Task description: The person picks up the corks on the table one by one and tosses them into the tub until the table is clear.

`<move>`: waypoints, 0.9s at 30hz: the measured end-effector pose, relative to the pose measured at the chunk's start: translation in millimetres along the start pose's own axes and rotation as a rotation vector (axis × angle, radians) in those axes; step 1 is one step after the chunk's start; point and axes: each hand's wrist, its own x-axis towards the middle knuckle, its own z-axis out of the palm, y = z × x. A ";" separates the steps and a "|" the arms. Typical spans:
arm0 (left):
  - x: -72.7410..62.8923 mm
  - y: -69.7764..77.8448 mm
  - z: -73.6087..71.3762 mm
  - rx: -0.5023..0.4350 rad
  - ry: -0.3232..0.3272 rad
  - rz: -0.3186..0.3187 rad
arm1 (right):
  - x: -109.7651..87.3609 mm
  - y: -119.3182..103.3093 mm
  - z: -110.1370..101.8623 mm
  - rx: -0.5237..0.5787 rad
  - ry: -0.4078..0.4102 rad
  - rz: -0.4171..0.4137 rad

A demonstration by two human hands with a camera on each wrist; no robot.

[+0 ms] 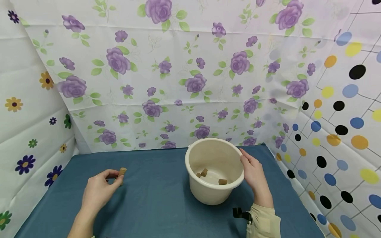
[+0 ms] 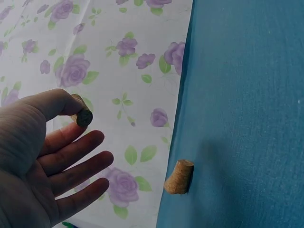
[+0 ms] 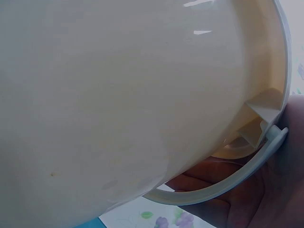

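Observation:
In the head view my left hand (image 1: 99,191) is over the left part of the table, pinching a cork (image 1: 122,171) between thumb and index finger. The left wrist view shows that cork's dark end, the other fingers spread, and a second cork (image 2: 179,176) on the blue cloth. On the right, a cream plastic bucket (image 1: 212,195) is slightly tilted, with three corks (image 1: 222,182) inside. My right hand (image 1: 254,175) grips its rim from the right. Up close in the right wrist view are the bucket's wall and its handle (image 3: 213,190), with fingers behind the handle.
Blue cloth (image 1: 154,185) covers the table. A white sheet with purple roses (image 1: 194,82) hangs at its back edge. Patterned sheets flank it, flowers (image 1: 25,164) on the left and coloured dots (image 1: 330,179) on the right. A black strap piece (image 1: 241,214) sticks out from the right sleeve.

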 end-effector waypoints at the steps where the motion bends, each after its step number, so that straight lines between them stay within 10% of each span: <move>1: 0.1 1.2 0.0 -0.001 0.002 0.005 | 0.1 0.1 -0.3 0.000 0.001 0.000; 27: -4.1 40.9 -0.7 -0.087 0.042 0.112 | -0.7 2.9 -2.8 -0.023 -0.014 -0.035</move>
